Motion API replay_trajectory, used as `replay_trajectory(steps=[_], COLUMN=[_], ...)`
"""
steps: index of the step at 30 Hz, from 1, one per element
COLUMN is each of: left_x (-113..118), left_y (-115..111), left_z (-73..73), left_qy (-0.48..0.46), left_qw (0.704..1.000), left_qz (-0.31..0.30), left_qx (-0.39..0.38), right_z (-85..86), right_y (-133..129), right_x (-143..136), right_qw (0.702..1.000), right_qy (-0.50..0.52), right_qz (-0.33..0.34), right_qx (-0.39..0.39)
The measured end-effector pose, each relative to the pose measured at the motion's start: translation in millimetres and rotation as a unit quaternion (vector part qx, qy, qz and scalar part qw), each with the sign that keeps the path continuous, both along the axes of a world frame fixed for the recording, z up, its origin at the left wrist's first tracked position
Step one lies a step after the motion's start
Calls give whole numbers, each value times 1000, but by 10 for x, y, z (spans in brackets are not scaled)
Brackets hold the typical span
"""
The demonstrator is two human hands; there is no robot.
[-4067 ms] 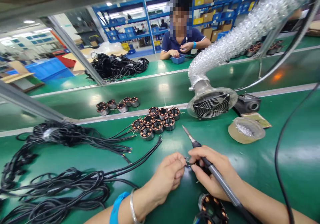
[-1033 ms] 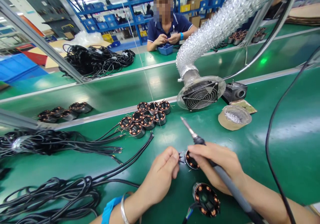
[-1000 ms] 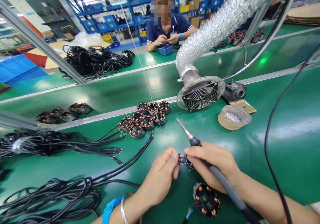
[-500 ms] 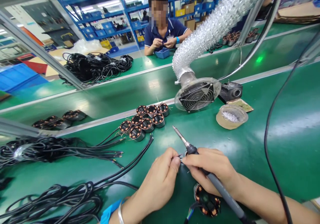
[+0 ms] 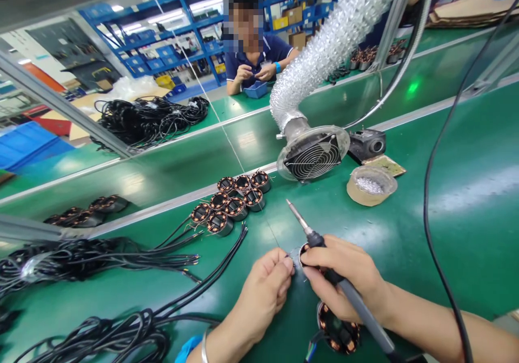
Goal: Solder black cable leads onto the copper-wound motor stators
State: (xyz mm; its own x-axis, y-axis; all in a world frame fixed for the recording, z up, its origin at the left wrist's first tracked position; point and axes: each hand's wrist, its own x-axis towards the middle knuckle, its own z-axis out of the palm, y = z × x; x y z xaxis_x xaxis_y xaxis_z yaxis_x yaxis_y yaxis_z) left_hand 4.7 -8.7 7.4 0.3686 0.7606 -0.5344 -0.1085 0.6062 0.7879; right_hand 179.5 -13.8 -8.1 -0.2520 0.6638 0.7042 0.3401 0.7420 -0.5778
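My right hand [image 5: 351, 276] holds a soldering iron [image 5: 314, 237], its tip pointing up and left, and its thumb and fingertips also grip a copper-wound stator [image 5: 303, 255], mostly hidden behind them. Just to the left, my left hand [image 5: 263, 293] pinches thin wire ends beside that stator; the fingers cover most of them. Solder wire [image 5: 272, 233] runs down to the left fingertips. Below my right hand, another stator [image 5: 338, 333] with coloured leads lies on the green table [image 5: 405, 255].
Several stators [image 5: 235, 208] stand behind my left hand. Black cables [image 5: 121, 325] cover the left side. A fume extractor [image 5: 314, 155], a round tub [image 5: 371, 185] and an iron stand [image 5: 368, 144] are behind. A person [image 5: 251, 55] sits opposite.
The view has shifted slightly. My hands are a little farther apart, and the stator in my right fingers shows more. The solder wire is now clearer.
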Motion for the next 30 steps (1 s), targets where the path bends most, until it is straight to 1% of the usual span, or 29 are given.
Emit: replay_trajectory(steps=[3,5,8,10,13,15,19,21,24,27,30], left_x=[11,17,33,49,71,78,69,59,46,43,50], left_y=[-13,-26,-50,-68,-94,-106,-111,-107,-106,-114,-122], left_z=[-5,-18,-50,-76,-112,-128,-148,-158,-171,-167,-142], left_qy=[19,32,52,71,100,114,137,149,160,166,174], left_qw=[1000,999,997,995,990,988,983,980,976,976,976], left_qz=[22,34,50,62,80,83,78,79,78,72,67], left_qx=[9,16,29,40,59,71,95,108,122,122,113], right_z=[12,11,-4,-16,-35,-51,-47,1,109,179,164], right_y=[1,20,64,88,94,82,51,42,22,-36,-127], right_x=[10,-7,-37,-43,-36,-31,-18,2,66,168,277], right_qw=[999,998,1000,999,991,989,997,999,999,998,994], right_qy=[4,5,-7,-49,-120,-131,-78,-44,-15,26,68], right_qz=[34,41,8,-11,-10,-7,-3,7,17,3,-16], right_qx=[-41,-40,-19,13,61,61,3,-25,-40,-55,-88])
